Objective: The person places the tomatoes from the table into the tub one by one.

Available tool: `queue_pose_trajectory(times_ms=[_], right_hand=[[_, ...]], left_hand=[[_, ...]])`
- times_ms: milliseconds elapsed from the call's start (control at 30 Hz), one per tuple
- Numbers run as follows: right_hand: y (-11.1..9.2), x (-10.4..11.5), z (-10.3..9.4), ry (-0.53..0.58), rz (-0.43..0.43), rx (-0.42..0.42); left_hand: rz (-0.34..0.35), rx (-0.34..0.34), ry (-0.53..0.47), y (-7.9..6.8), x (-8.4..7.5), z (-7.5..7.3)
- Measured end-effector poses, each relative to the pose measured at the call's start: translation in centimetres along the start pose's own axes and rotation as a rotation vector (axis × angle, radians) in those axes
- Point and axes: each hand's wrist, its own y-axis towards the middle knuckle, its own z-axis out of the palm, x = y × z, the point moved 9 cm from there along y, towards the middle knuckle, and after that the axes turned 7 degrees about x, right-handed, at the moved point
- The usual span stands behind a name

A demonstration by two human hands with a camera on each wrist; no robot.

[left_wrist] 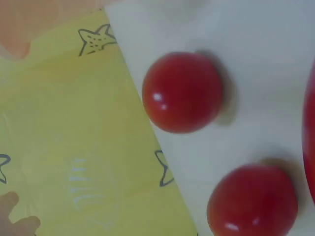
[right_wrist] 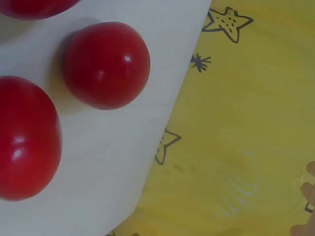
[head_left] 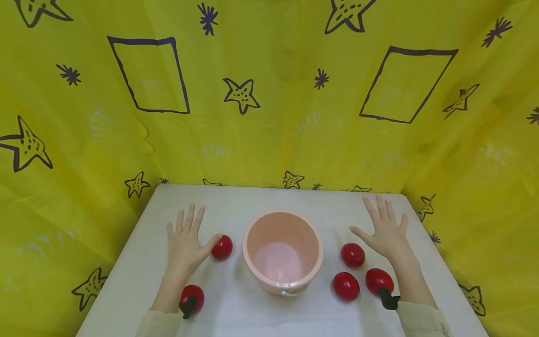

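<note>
I list: pink bucket, central on white table; left grip, fingers spread apart, thumb tip overlapping one red ball, contact I cannot tell; second red ball, lower in head view; right grip, likewise spread, near three more red balls right of the bucket

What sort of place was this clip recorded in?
Probably a small staged recording setup, though the wider room is out of view: yellow star-printed sheeting hangs behind and on both sides of a white table, where a pink bucket stands.
</note>
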Motion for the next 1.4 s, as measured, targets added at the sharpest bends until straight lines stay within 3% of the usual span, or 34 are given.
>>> queue_pose_trajectory(times_ms=[100,233,333,467,667,900,1067,1400], right_hand=[[-0.6,-0.1,-0.8,-0.016,-0.025,-0.092],[-1.8,-0.7,-1.4,-0.02,-0.043,-0.195],[-2.7,-1.5,-1.1,-0.005,-0.031,-0.213],[-3.9,-3.0,0.1,-0.001,0.006,-0.185],[-5.6,-5.7,3.2,-0.019,0.075,-0.119],[-7.4,-8.2,7.2,-0.027,0.16,0.051],[-8.3,-9.3,9.0,-0.021,0.218,0.149],[-9.3,-10.2,11.3,0.016,0.26,0.211]], left_hand=[[-0.029,-0.02,-0.225,-0.1,-0.2,0.0],[-0.06,-0.027,-0.679,-0.3,-0.7,0.5],[-0.092,0.027,-0.966,-0.6,-1.3,1.8],[-0.169,0.153,-1.173,-1.2,-2.2,4.0],[-0.228,0.295,-1.298,-2.0,-3.3,6.0],[-0.227,0.426,-1.35,-2.4,-4.0,7.2],[-0.221,0.473,-1.37,-2.7,-4.6,7.5],[-0.221,0.509,-1.377,-3.0,-5.1,8.2]])
